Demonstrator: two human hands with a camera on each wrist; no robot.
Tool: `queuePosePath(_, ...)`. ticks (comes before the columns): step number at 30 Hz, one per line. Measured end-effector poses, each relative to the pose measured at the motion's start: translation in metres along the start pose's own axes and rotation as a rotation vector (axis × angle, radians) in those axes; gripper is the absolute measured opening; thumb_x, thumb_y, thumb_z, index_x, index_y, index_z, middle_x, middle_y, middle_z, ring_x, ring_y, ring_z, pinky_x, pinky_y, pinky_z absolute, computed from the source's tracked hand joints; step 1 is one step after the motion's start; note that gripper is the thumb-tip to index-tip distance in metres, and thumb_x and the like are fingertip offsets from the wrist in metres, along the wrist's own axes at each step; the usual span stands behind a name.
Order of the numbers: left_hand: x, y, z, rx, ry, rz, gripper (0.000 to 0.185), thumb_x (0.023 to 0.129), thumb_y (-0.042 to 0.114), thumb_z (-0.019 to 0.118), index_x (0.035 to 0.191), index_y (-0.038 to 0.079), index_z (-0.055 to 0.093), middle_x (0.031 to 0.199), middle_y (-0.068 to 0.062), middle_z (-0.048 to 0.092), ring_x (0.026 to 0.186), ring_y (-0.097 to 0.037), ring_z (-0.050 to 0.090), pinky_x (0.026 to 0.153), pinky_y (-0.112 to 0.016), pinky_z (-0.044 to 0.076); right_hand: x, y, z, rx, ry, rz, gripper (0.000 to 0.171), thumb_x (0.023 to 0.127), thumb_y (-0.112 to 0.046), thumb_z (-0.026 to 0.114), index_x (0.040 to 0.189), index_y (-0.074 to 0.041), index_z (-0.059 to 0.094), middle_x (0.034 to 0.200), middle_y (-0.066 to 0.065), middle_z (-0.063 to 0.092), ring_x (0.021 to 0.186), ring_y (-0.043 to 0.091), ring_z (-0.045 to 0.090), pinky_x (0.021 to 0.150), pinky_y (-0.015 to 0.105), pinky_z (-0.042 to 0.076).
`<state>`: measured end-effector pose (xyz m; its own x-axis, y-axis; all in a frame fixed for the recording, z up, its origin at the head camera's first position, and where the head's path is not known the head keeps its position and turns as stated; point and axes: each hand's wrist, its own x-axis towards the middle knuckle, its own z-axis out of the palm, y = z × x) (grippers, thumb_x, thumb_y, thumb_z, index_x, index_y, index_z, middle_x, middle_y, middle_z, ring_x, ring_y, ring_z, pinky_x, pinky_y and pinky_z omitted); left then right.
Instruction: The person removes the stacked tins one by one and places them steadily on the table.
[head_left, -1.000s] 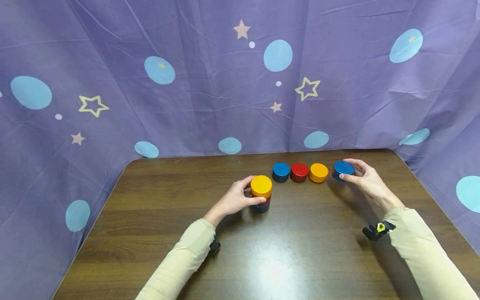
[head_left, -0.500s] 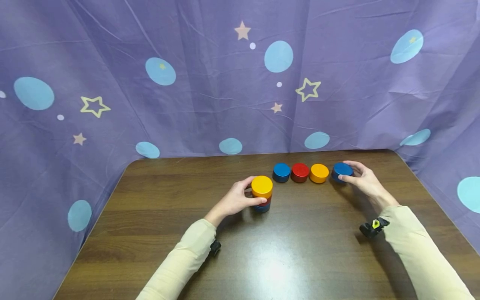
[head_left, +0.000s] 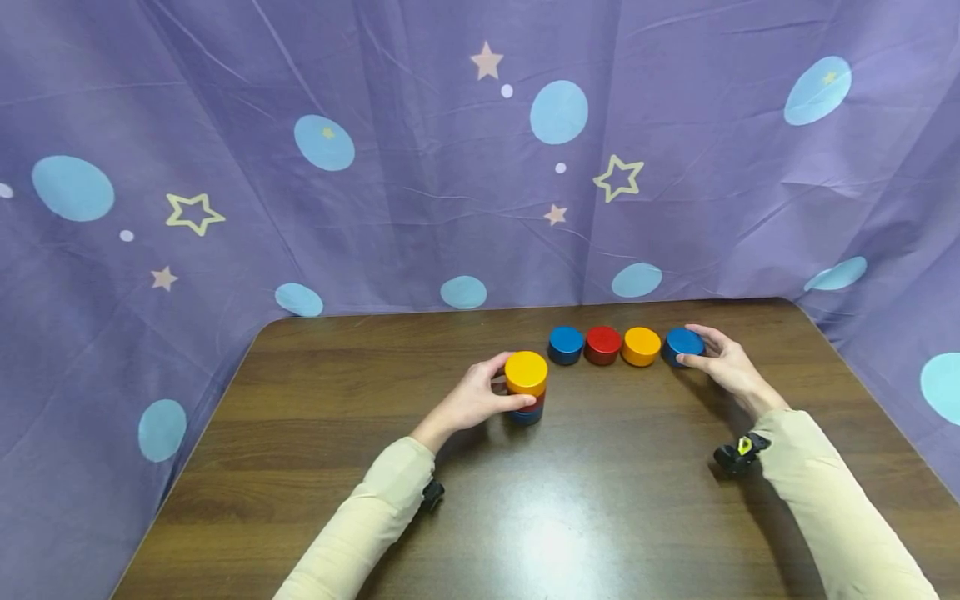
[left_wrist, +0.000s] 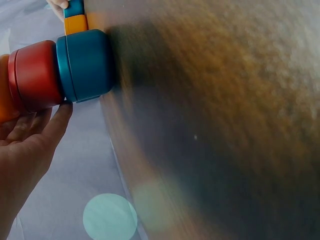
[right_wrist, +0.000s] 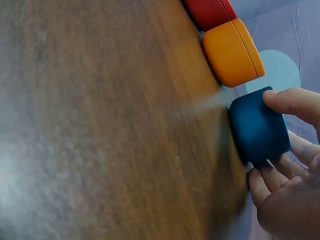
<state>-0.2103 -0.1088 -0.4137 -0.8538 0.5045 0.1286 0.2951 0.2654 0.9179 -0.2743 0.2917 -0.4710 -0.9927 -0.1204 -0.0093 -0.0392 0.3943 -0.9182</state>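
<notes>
My left hand curls thumb and fingers round a stack of small round containers. A yellow-orange container tops it, a red container lies in the middle, and a blue container forms the base at the table. At the far right my right hand pinches another blue container by its sides, thumb in front and fingers behind. In the right wrist view this container sits at the table surface, with a narrow gap to its yellow-orange neighbour.
A row at the back of the brown table holds a blue container, a red container and the yellow-orange one, side by side. Behind the table hangs a purple curtain with stars and dots.
My right hand has lowered the blue container and shifted it slightly left, closer to the yellow-orange one in the row. The left hand keeps its grip on the stack.
</notes>
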Motion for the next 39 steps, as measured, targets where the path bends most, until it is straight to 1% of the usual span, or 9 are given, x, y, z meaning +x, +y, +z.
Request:
queuePosePath(3, -0.002, 0.011, -0.001, 0.017, -0.002, -0.009, 0.052, 0.084, -0.002, 0.073, 0.129, -0.012, 0.049, 0.122, -0.025, 0.058, 0.113, -0.036, 0.057, 0.095, -0.044, 0.047, 0.001, 0.001, 0.001, 0.004, 0.0, -0.004, 0.068, 0.092, -0.01, 0.065, 0.146, 0.007, 0.028, 0.145, 0.031, 0.034, 0.129, 0.044, 0.036, 0.082, 0.005, 0.037)
queuePosePath(10, 0.007, -0.02, 0.001, 0.022, 0.002, -0.019, 0.059, 0.082, 0.001, 0.075, 0.133, -0.008, 0.047, 0.125, -0.023, 0.057, 0.115, -0.034, 0.057, 0.095, -0.041, 0.047, 0.002, 0.002, 0.002, -0.004, 0.0, -0.01, 0.068, 0.092, -0.01, 0.066, 0.147, 0.006, 0.029, 0.143, 0.031, 0.036, 0.116, 0.019, 0.049, 0.082, 0.007, 0.038)
queuePosePath(13, 0.007, -0.021, 0.001, 0.022, 0.005, -0.012, 0.059, 0.083, 0.004, 0.076, 0.133, -0.006, 0.048, 0.125, -0.02, 0.058, 0.115, -0.032, 0.057, 0.095, -0.039, 0.048, 0.001, 0.0, 0.002, -0.003, -0.004, -0.007, 0.07, 0.092, -0.012, 0.066, 0.148, 0.005, 0.028, 0.144, 0.031, 0.035, 0.12, 0.027, 0.048, 0.083, 0.008, 0.038)
queuePosePath(16, 0.007, -0.022, 0.001, 0.02, 0.009, -0.006, 0.058, 0.083, 0.006, 0.077, 0.132, -0.004, 0.05, 0.124, -0.018, 0.059, 0.114, -0.029, 0.058, 0.094, -0.038, 0.049, 0.0, -0.002, 0.001, 0.008, -0.009, 0.003, 0.076, 0.091, -0.014, 0.067, 0.151, 0.002, 0.022, 0.147, 0.031, 0.03, 0.13, 0.041, 0.037, 0.09, 0.013, 0.038)
queuePosePath(19, 0.006, -0.022, 0.001, 0.018, 0.013, -0.006, 0.057, 0.082, 0.008, 0.077, 0.132, -0.002, 0.051, 0.123, -0.016, 0.06, 0.113, -0.028, 0.059, 0.094, -0.037, 0.049, -0.001, -0.002, 0.0, 0.03, -0.005, 0.016, 0.082, 0.091, -0.016, 0.068, 0.153, -0.001, 0.016, 0.149, 0.032, 0.027, 0.133, 0.046, 0.03, 0.094, 0.017, 0.037)
queuePosePath(25, 0.005, -0.022, 0.002, 0.008, 0.007, -0.013, 0.058, 0.082, 0.005, 0.077, 0.133, -0.003, 0.05, 0.124, -0.018, 0.059, 0.113, -0.031, 0.058, 0.095, -0.042, 0.048, -0.006, -0.003, -0.002, 0.09, 0.043, 0.018, 0.084, 0.092, -0.014, 0.067, 0.154, -0.003, 0.011, 0.147, 0.033, 0.03, 0.132, 0.046, 0.031, 0.088, 0.01, 0.038)
queuePosePath(31, 0.006, -0.021, 0.002, -0.008, -0.005, -0.018, 0.062, 0.082, 0.001, 0.076, 0.136, -0.006, 0.046, 0.126, -0.022, 0.056, 0.115, -0.035, 0.056, 0.095, -0.044, 0.047, -0.012, -0.008, -0.006, 0.115, 0.085, 0.007, 0.08, 0.093, -0.016, 0.066, 0.155, -0.008, 0.016, 0.149, 0.03, 0.028, 0.136, 0.043, 0.029, 0.096, 0.013, 0.037)
queuePosePath(35, 0.005, -0.021, 0.001, -0.001, -0.008, -0.02, 0.061, 0.082, 0.003, 0.076, 0.135, -0.004, 0.047, 0.126, -0.02, 0.057, 0.115, -0.032, 0.057, 0.096, -0.042, 0.047, -0.017, -0.015, -0.008, 0.144, 0.124, -0.028, 0.075, 0.093, -0.014, 0.066, 0.154, -0.013, 0.023, 0.149, 0.018, 0.034, 0.138, 0.038, 0.027, 0.101, 0.015, 0.034)
queuePosePath(39, 0.005, -0.023, 0.0, -0.003, -0.01, -0.02, 0.06, 0.082, 0.005, 0.077, 0.134, -0.002, 0.049, 0.124, -0.017, 0.058, 0.113, -0.029, 0.058, 0.096, -0.04, 0.047, -0.022, -0.024, -0.005, 0.229, 0.157, -0.079, 0.07, 0.091, -0.008, 0.067, 0.151, -0.015, 0.032, 0.142, 0.002, 0.042, 0.139, 0.031, 0.027, 0.106, 0.018, 0.03)
